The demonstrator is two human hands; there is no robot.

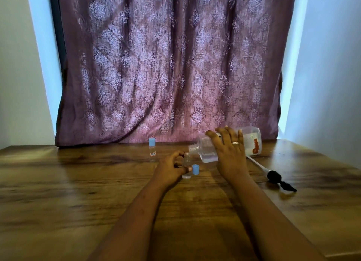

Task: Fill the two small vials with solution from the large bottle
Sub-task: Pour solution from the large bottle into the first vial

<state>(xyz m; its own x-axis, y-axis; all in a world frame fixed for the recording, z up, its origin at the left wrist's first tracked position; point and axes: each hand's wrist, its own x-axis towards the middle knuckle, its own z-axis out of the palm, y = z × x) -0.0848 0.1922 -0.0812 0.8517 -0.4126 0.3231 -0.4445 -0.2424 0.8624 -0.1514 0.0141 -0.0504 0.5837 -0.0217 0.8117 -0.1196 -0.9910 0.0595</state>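
Note:
My right hand [229, 149] grips the large clear bottle [252, 141], tipped on its side with its open threaded neck pointing left and clear liquid pooled near the neck. My left hand [172, 169] holds an uncapped small vial [186, 166] upright on the table, its mouth just below and left of the bottle's neck. A loose blue cap [195, 169] sits beside that vial. A second small vial [152, 150] with a blue cap stands upright further left, near the curtain.
A dropper [273, 175] with a black rubber bulb lies on the wooden table [78, 192] to the right of my right arm. A patterned mauve curtain [168, 65] hangs along the table's far edge.

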